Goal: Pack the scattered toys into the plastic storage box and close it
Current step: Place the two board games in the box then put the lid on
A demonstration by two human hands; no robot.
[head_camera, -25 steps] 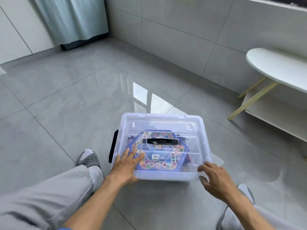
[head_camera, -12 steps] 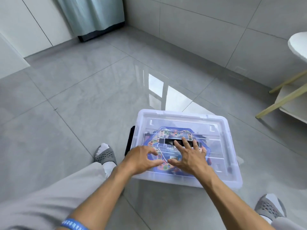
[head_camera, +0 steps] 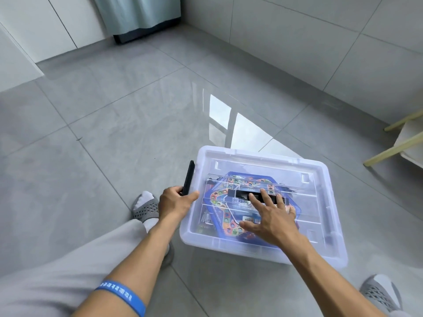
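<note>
While right hand (head_camera: 270,217) presses lid (head_camera: 256,165), left hand (head_camera: 175,202) grips latch (head_camera: 189,177)

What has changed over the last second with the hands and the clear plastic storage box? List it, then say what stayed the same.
The left hand left the clear lid of the clear plastic storage box and now grips the black side latch on its left end. The right hand moved from the box's near right corner onto the middle of the lid and presses there flat, fingers spread. The lid stayed on, the colourful toy board stayed inside, and the box stayed on the grey tile floor.

Glossy grey tile floor (head_camera: 114,124) reflecting window light; grey tiled wall (head_camera: 309,37); pale curtain (head_camera: 137,12); white cabinet (head_camera: 34,26); wooden-legged table (head_camera: 402,143) at right
</note>
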